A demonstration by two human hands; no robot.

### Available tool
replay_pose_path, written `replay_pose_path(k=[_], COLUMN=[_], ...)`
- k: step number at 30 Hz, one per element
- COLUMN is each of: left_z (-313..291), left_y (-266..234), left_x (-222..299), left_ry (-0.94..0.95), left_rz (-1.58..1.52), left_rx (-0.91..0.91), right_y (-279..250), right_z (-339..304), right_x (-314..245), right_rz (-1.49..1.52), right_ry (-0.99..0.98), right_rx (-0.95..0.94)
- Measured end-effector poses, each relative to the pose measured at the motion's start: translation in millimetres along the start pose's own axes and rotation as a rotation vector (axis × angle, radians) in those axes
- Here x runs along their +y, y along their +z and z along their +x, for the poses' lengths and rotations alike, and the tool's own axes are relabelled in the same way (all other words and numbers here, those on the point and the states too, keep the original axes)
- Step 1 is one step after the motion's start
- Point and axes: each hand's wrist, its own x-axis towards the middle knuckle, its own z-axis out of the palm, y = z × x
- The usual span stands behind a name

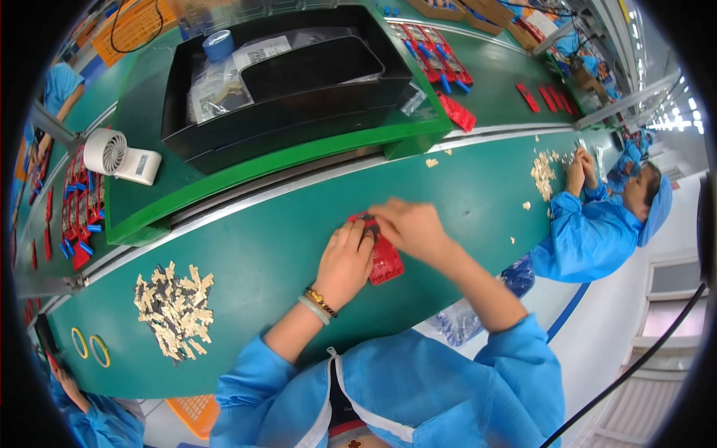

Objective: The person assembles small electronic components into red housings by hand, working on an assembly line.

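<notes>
A: Wide look at the green counter (pixel 246 261) first: a heap of small pale tan pieces (pixel 174 308) lies well to the left, two yellow rings (pixel 89 347) past it near the edge. Behind, on a raised green ledge, a white handheld fan (pixel 119 157) and big black trays (pixel 299 89) with a roll of blue tape (pixel 218 45) on top.

B: Anything in the way of the hands?

A: Nothing between them and the work. A co-worker in blue (pixel 597 224) sits further right along the counter with another scatter of tan pieces (pixel 543 173).

B: And the hands?

A: Left hand (pixel 345 261) comes up from the lower edge, palm down, beaded bracelets on the wrist, fingers pressing on the red part (pixel 385 257). Right hand (pixel 411 228) crosses in from the right, blurred, its fingers over the top end of the piece.

B: The grip?

A: Left bears flat on the part, fingers narrow. Right, I cannot tell; too blurred.

B: The part itself?

A: Red, flat, roughly rectangular, lying on the counter mid-frame, half hidden under both hands.
</notes>
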Motion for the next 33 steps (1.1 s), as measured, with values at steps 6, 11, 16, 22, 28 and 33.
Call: replay_pose_path(k=[6,11,16,22,28,33], left_z=[4,22,33,30,27,45], left_y=[0,9,14,13,5,18], left_x=[4,7,9,16,38,52], left_ry=[-0.02,0.004,-0.025,-0.056,-0.143,0.152], left_rz=[0.01,0.17,0.348,0.448,0.422,-0.112], left_rx=[-0.011,-0.025,-0.095,-0.137,-0.269,-0.469], right_y=[31,19,-9,-7,-12,-30], right_z=[-33,-56,-80,-57,-28,-46], right_x=[11,16,100,335,535,678], right_rz=[0.107,0.108,0.041,-0.127,-0.409,-0.635], right_ry=[0.126,0.092,0.255,0.565,0.757,0.668], right_rx=[0.17,0.234,0.278,0.578,0.583,0.472])
